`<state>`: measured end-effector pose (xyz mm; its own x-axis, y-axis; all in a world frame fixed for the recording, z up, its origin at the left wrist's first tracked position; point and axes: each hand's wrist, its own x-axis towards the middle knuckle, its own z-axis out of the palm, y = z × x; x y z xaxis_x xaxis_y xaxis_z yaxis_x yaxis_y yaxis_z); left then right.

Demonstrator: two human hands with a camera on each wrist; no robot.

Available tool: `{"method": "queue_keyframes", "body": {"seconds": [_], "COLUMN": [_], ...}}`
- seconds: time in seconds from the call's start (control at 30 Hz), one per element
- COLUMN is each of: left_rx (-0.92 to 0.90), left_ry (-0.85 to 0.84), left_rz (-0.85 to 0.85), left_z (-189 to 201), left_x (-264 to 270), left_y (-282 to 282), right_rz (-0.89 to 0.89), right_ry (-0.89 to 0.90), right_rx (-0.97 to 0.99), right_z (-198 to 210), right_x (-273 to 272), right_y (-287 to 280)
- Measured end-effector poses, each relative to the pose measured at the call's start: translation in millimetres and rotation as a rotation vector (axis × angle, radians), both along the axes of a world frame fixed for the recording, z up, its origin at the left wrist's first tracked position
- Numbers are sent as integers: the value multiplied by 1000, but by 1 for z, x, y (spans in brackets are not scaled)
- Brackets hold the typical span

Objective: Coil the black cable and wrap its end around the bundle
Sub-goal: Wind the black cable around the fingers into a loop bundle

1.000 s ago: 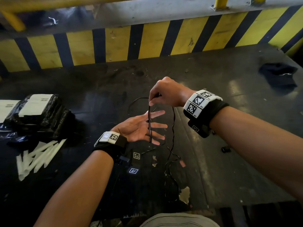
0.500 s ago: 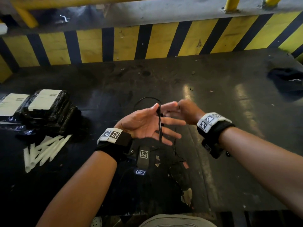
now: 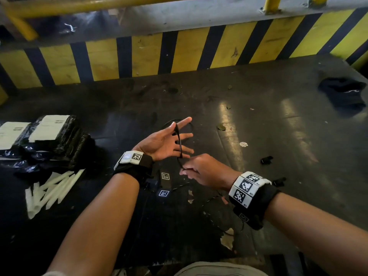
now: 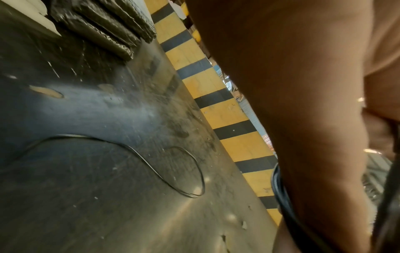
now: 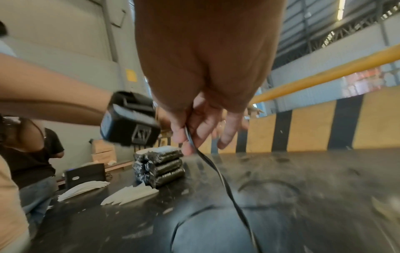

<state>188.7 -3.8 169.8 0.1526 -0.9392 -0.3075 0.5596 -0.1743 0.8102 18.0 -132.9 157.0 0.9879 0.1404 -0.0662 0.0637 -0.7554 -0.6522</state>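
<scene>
My left hand is open, fingers spread, with the black cable looped across them. My right hand pinches the cable just below, above the dark table, which lies bare to the right.

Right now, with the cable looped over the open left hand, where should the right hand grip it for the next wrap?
On the free run just below the left hand, where the right hand already pinches the black cable, coming from the little-finger side. There the strand hangs clear of the table.
</scene>
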Motion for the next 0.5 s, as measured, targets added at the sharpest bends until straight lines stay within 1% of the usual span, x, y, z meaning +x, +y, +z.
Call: {"method": "queue_keyframes", "body": {"seconds": [0.1, 0.2, 0.27, 0.4, 0.5], "left_rx": [98, 133, 150, 154, 149], "left_ry": [-15, -41, -25, -7, -21], "left_rz": [-19, -33, -31, -64, -121], "left_z": [-12, -22, -27, -29, -30], "left_x": [2, 0, -3, -7, -8], "left_y": [7, 14, 14, 10, 16], "right_rz": [10, 6, -7, -13, -19], "right_ry": [1, -26, -56, -61, -67], "right_rx": [-175, -327, -399, -446, -443], "right_z": [28, 63, 79, 92, 100], "right_x": [4, 16, 27, 47, 53], "right_y": [-4, -12, -16, -21, -27]}}
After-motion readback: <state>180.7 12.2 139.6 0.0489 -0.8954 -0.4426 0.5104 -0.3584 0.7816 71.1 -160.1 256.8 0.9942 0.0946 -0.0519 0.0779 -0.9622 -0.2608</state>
